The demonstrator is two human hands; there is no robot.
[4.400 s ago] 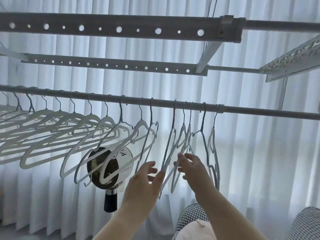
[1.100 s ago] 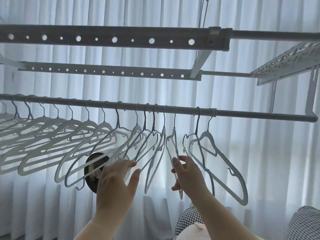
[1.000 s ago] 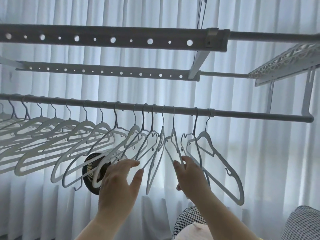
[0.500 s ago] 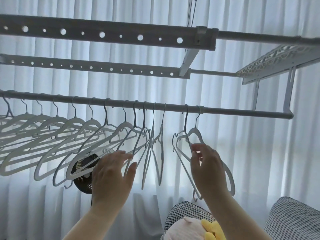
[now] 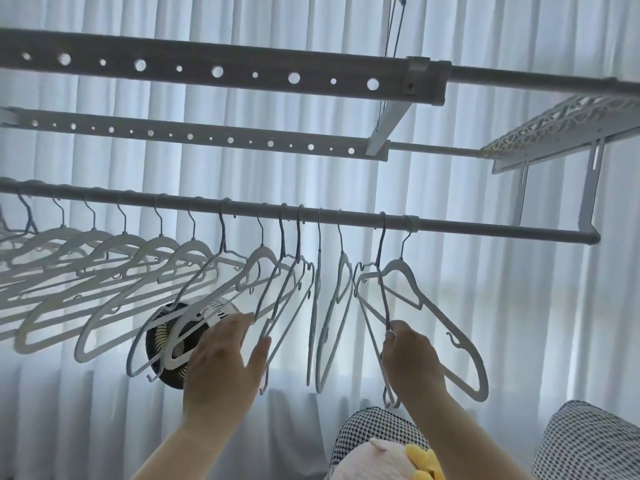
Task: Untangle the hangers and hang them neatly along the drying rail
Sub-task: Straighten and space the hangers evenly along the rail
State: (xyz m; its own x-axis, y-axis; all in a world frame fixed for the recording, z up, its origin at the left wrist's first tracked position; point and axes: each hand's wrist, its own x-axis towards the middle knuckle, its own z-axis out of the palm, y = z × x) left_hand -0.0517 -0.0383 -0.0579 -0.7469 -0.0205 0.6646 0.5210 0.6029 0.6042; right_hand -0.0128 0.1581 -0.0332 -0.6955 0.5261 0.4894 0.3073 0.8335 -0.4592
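Observation:
Several pale grey hangers [image 5: 114,271] hang by their hooks along the round drying rail [image 5: 485,227]. My left hand [image 5: 225,358] has straight fingers that touch the lower bars of a bunch of hangers [image 5: 277,299] near the middle. My right hand [image 5: 412,355] pinches the thin bar of the second hanger from the right [image 5: 372,299]. The last hanger on the right [image 5: 446,327] hangs turned sideways behind that hand. Two hangers [image 5: 332,306] hang edge-on between my hands.
Two perforated bars [image 5: 221,71] run above the rail, with a lattice shelf [image 5: 554,126] at upper right. A round fan [image 5: 173,341] stands behind the hangers. White curtains fill the background. Checked cushions [image 5: 588,445] and a plush toy [image 5: 381,462] lie below.
My right hand left the middle hangers and moved right to the second hanger from the right. My left hand stayed on the middle bunch. The view shifted to the right.

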